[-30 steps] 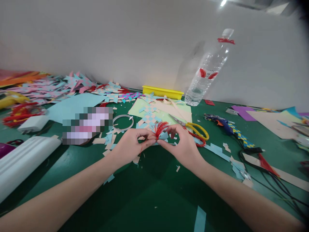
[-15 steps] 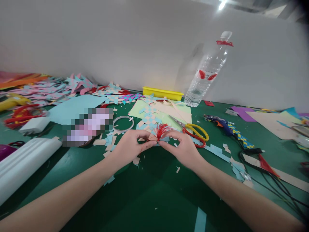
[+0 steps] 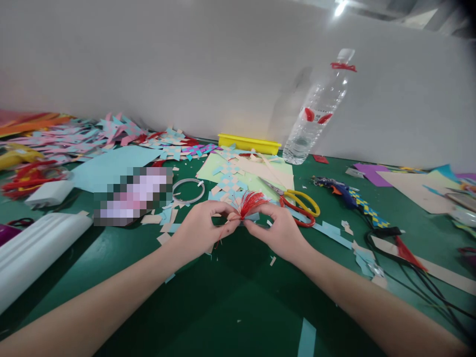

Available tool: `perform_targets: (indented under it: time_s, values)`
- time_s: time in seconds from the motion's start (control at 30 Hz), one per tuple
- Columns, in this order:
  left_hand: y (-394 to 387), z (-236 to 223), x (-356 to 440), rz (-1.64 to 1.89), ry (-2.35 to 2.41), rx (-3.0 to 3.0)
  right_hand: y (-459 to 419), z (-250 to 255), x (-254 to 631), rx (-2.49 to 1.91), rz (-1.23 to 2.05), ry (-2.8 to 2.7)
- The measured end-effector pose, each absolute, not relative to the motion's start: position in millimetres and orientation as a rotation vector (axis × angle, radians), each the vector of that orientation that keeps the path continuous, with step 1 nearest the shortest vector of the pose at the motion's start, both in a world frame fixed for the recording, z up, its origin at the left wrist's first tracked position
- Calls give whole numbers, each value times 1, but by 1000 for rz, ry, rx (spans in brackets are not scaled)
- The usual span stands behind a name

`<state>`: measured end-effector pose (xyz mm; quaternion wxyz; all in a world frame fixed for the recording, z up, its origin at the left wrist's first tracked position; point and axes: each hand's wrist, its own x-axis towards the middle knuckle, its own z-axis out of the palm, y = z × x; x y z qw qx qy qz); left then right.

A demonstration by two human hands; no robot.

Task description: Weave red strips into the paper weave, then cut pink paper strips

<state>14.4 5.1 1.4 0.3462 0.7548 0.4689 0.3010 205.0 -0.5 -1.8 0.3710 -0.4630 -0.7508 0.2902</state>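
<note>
You held the red tassel (image 3: 251, 201) over the green table (image 3: 238, 287), its gathered base pinched between the thumb and fingers of your left hand (image 3: 203, 225), its strands fanning up and rightward. Your right hand (image 3: 283, 227) had its fingertips close against the tassel; whether they gripped it, I couldn't tell. Scissors (image 3: 289, 193) lay just beyond that hand.

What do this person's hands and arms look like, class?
The left hand and right hand are bare, with no gloves, rings or watches visible. Both forearms are uncovered, with no sleeves in view. A small dark spot marks the left thumb.
</note>
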Motion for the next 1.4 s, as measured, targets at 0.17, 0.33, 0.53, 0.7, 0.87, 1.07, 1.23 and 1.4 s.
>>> perform_targets:
  time_s: [0.17, 0.33, 0.53, 0.7, 0.87, 1.07, 1.23, 1.4]
  values:
    - [5, -2, 14, 869, 1227, 2126, 0, -4, 205, -1163, 739, -1916]
    - [5, -2, 16, 922, 1241, 2158, -1, -6, 205, -1160, 778, -1883]
    - [5, -1, 17, 888, 1305, 2131, -3, -5, 203, -1147, 778, -1861]
    - [2, 3, 19, 865, 1352, 2056, -4, -4, 203, -1158, 753, -1882]
    - [1, 3, 18, 869, 1301, 1998, -3, -3, 204, -1189, 719, -1898]
    - [4, 1, 15, 834, 1199, 1974, -2, -2, 204, -1214, 722, -1916]
    - [7, 0, 13, 874, 1222, 2150, -1, -1, 206, -1137, 680, -1968]
    - [10, -5, 11, 897, 1202, 2340, -1, -1, 206, -1119, 606, -2026]
